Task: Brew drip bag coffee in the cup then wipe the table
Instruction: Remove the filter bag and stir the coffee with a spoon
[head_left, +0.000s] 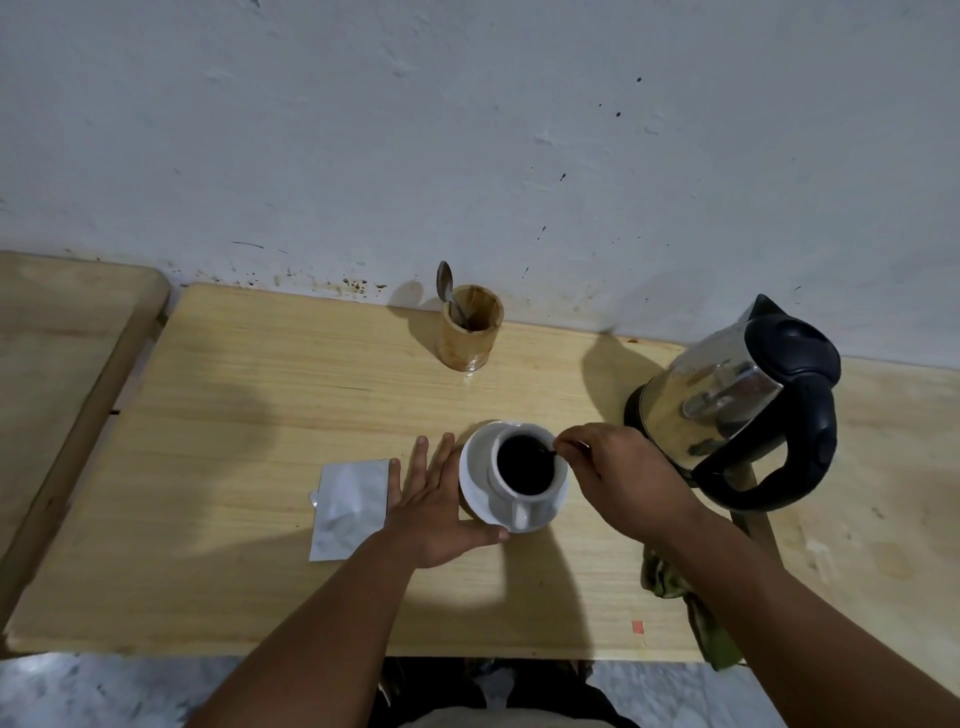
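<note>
- Wooden surface (260, 395), pale yellowish grain, fills most of the view and butts up against a scuffed white wall (467, 130); a second wooden slab (62, 338) sits just beside it on the left with a narrow gap between them.
- Steel kettle (727, 400) with a black lid and black handle stands at the right side of the surface, tilted-looking from the wide lens, just beyond the right hand.
- Right hand (623, 473) reaches in from the lower right, fingertips pinched together on the thin handle of a spoon (550, 451) that dips into the cup (so that grip is clamped on the spoon, only a sliver of it shows).
- Left hand (431, 499) lies flat on the surface with its fingers spread and apart, holding nothing, its thumb side touching the rim of the saucer.
- Green cloth (670, 577) is bunched near the front right edge, partly hidden under the right forearm, with one end hanging off the surface.
- Saucer (475, 488), white, sits around the middle of the surface, between the two hands.
- Silver sachet (353, 501) lies flat just left of the left hand, its right edge tucked under the fingers.
- Bamboo holder (470, 327) stands near the wall, well apart from the cup, with another spoon (445, 283) leaning out of it.
- White cup (524, 470) sits on the saucer, handle pointing toward the person, filled with black coffee.
</note>
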